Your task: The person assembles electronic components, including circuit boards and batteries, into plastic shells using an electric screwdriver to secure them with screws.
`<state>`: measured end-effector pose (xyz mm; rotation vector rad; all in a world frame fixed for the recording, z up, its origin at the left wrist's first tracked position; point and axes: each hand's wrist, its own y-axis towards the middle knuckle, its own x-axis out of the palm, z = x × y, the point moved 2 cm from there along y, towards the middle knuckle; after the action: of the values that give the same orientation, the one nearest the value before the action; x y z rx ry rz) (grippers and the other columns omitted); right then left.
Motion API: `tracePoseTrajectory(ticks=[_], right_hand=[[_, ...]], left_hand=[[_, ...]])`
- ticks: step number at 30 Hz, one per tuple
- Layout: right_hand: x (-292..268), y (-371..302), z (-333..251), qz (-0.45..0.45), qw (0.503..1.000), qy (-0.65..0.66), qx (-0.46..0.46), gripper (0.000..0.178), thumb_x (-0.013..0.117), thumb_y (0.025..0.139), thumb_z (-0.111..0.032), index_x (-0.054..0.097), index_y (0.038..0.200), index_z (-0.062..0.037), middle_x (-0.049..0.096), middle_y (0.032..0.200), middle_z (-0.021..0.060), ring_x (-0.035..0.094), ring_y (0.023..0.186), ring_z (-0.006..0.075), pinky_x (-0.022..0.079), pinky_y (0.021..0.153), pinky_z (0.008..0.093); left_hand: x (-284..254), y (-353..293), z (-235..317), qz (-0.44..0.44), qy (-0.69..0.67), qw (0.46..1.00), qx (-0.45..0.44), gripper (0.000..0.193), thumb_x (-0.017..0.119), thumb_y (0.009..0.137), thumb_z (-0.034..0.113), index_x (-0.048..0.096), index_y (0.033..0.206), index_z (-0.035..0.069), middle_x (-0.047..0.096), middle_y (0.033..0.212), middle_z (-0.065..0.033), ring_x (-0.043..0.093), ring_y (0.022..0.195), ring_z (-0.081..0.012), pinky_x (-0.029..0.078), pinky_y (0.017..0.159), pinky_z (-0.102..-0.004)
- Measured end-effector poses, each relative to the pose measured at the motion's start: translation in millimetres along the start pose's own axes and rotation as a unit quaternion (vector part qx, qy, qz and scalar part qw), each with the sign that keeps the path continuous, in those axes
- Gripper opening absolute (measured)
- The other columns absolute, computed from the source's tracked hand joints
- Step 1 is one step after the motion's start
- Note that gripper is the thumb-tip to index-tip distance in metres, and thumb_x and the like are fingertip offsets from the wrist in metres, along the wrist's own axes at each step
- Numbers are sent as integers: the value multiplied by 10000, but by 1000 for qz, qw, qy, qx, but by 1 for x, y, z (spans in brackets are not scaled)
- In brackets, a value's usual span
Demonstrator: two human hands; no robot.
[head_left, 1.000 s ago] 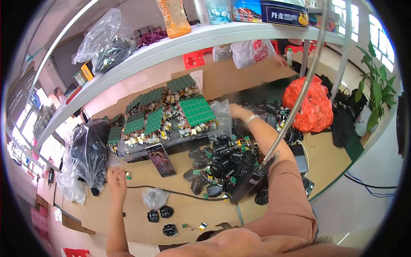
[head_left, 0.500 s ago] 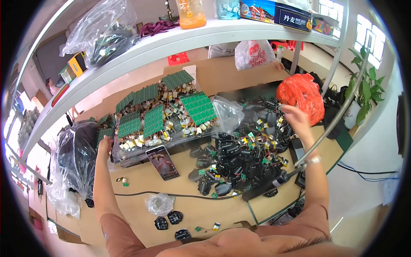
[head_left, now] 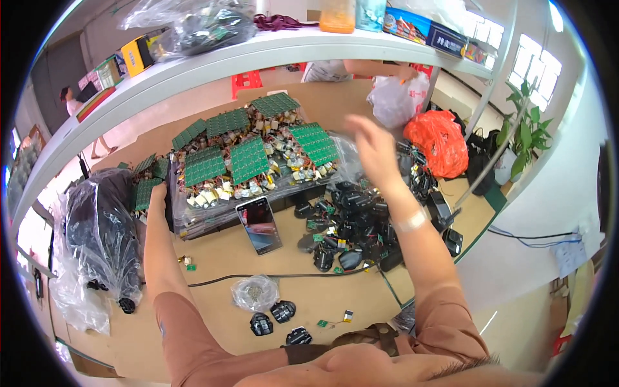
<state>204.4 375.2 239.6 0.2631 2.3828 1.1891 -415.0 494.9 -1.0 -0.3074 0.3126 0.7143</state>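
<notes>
My left hand (head_left: pixel 158 195) is at the left end of a tray (head_left: pixel 242 218), against a green circuit board panel (head_left: pixel 144 196). Its fingers are mostly hidden, so I cannot tell whether they grip the panel or the tray's edge. The tray holds several green board panels (head_left: pixel 250 160) on top of many small wired parts. My right hand (head_left: pixel 375 151) is raised with its fingers stretched out and holds nothing. It passes in front of a clear plastic bag (head_left: pixel 347 155), above a heap of black plastic housings (head_left: pixel 358 209) with wired parts among them.
A phone (head_left: pixel 259 226) leans against the tray's front. Nearer lie a small clear bag (head_left: pixel 255 293), black housings (head_left: pixel 282 311) and a dark cable (head_left: pixel 225 282). A black-filled plastic bag (head_left: pixel 103 226) stands left, a red bag (head_left: pixel 438 145) far right. A white shelf (head_left: pixel 258 50) crosses above.
My right hand has swung left from beside the red bag to the clear bag near the tray. My left hand stays at the tray's left end. The whole view has shifted.
</notes>
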Motion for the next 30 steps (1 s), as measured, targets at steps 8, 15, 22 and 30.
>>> tracePoseTrajectory(ticks=[8,15,22,30], right_hand=[[130,74,247,-179,939,-75,284,206,513,744,-56,606,911,21,617,798,154,584,748,258,470,699,340],[208,63,299,-289,866,208,352,118,487,786,-67,579,802,6,581,747,82,532,677,177,435,613,322],[215,40,360,-244,868,252,350,120,485,791,-68,578,809,5,581,752,76,530,679,170,432,616,314],[258,29,392,-211,868,312,322,123,482,796,-70,578,816,4,581,759,70,527,682,161,429,620,305]], left_hand=[[0,-32,19,-21,71,994,85,395,499,868,274,593,1057,-59,609,1063,-215,583,961,-290,437,808,-389],[-11,22,-4,7,197,979,45,606,380,897,467,578,1068,-79,591,1083,-265,541,1076,-385,408,884,-419],[5,23,30,-79,99,991,39,529,432,916,441,599,1067,-38,651,959,-170,624,852,-257,454,788,-356],[9,30,20,-99,47,980,168,327,404,956,263,617,1018,23,638,908,-91,582,843,-156,438,739,-295]])
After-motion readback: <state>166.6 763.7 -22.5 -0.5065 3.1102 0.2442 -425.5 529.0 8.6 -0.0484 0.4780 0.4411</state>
